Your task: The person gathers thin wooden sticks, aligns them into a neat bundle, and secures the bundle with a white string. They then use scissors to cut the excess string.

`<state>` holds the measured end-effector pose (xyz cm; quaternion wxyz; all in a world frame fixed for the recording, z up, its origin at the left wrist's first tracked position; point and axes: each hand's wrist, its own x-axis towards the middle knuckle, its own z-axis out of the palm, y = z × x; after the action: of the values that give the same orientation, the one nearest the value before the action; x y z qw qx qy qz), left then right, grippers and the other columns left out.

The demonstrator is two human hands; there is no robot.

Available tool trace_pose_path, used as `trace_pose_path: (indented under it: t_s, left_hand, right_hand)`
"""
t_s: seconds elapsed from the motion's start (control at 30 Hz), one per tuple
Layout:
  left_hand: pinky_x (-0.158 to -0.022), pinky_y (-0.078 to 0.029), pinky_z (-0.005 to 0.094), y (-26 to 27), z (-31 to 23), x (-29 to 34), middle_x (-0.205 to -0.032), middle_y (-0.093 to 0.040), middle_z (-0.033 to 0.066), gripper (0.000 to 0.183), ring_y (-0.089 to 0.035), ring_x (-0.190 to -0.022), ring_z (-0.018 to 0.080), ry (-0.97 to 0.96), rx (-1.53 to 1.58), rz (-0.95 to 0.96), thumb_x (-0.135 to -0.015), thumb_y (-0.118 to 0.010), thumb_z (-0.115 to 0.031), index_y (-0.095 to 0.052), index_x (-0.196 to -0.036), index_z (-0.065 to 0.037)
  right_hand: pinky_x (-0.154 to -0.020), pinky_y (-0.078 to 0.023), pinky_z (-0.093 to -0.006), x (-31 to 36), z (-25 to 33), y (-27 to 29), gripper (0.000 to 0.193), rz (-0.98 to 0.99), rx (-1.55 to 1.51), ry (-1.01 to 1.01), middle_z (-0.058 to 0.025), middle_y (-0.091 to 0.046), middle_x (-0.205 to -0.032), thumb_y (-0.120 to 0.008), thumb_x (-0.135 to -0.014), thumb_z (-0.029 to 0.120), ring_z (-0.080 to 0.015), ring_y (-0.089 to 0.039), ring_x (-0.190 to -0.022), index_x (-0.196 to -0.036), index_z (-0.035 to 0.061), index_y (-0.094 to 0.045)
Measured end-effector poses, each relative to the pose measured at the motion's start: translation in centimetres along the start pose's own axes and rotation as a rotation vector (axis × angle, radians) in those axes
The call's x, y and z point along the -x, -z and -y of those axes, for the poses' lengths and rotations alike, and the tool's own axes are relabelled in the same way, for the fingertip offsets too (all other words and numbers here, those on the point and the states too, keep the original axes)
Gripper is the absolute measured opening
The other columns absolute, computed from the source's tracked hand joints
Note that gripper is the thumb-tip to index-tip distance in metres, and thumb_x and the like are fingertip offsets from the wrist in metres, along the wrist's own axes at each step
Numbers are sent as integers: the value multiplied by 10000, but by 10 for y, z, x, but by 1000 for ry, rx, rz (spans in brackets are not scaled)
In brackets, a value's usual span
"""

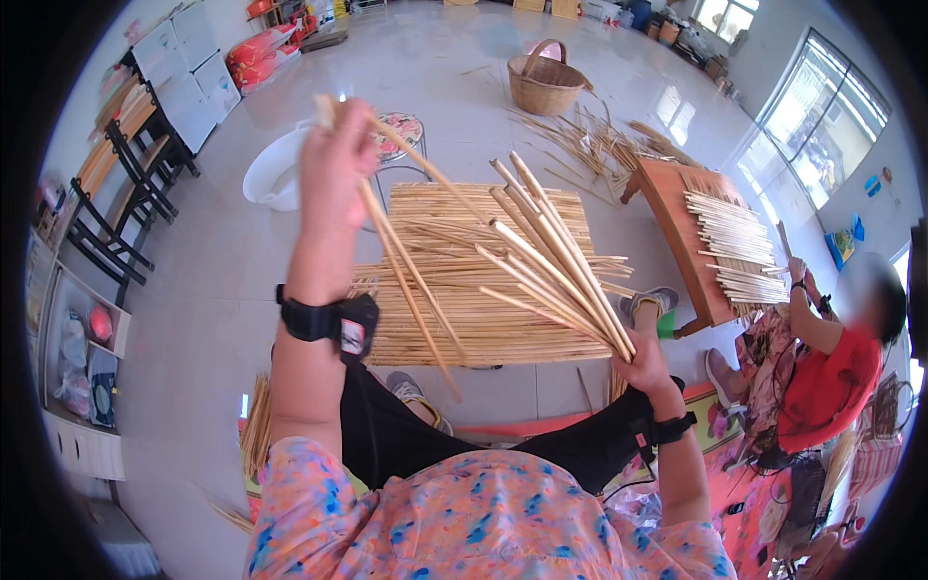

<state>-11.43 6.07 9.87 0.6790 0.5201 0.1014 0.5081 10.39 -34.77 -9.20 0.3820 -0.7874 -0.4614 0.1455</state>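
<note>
My left hand (pixel 338 159), somewhat blurred, is raised at the upper left and closed round a few thin reed stalks (pixel 406 275) that slant down from it. Low on the right, my right hand (pixel 646 365) grips the near ends of a bundle of pale reed stalks (pixel 556 253), which fans out away from me to the upper left. Beneath both lies a broad layer of stalks (pixel 435 333), laid mostly side by side across in front of my knees. What supports this layer is hidden.
A wooden table (pixel 667 232) at the right bears more stalks (pixel 730 242), where a person in red (pixel 836 387) works. Beyond lie loose stalks (pixel 604 155) and a wicker basket (pixel 546 87). A white tub (pixel 275 169) and a patterned stool (pixel 398 135) stand to the left.
</note>
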Motion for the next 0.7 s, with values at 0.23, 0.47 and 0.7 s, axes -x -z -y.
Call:
trace_pose_path:
  t_s: [0.23,0.47,0.7]
  left_hand:
    - [-552,-416,235,60,-61,-41,-734,-575,13,307,-513,-582,95,-213,64,-464,-994,-558,-355,-517,-1042,-55]
    - [-451,-311,205,19,-29,3,-661,-452,-48,258,-397,-517,38,14,-30,-96,-913,-681,-298,-564,-952,-71]
    - [-453,-256,186,-53,-2,29,-686,-482,-76,179,-339,-509,3,87,-108,203,-871,-731,-174,-659,-940,-25]
  right_hand:
    - [-676,-489,-401,32,-61,25,302,-185,81,-82,-202,-591,-739,-623,-746,87,-360,-583,-686,-1040,24,-645]
    - [-650,-478,-502,3,-27,9,148,-310,307,-174,-226,-594,-715,-613,-752,93,-450,-604,-741,-880,34,-571]
    - [-606,-467,-531,-21,17,-4,170,-383,501,-22,-189,-596,-676,-628,-725,91,-434,-603,-689,-847,73,-511]
